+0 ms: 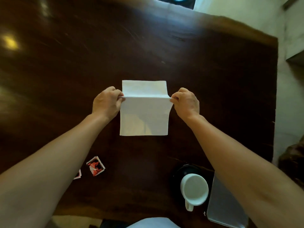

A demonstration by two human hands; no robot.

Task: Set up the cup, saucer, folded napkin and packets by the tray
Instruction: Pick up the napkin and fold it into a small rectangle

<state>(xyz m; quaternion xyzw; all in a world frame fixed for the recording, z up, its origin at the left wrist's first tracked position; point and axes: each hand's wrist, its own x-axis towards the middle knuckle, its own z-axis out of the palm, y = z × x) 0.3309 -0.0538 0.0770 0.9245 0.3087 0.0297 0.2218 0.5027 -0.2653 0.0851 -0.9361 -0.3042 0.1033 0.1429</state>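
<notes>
Left of the napkin [144, 111] and nearer the person lay two red packets [95, 166] on the dark table [213, 71]. The left hand [106, 102] pinched the napkin's left fold end; the right hand [186, 102] pinched its right. Right of the napkin and nearer sat the white cup [194, 190] on its black saucer [184, 170], touching the grey tray [225, 208].
</notes>
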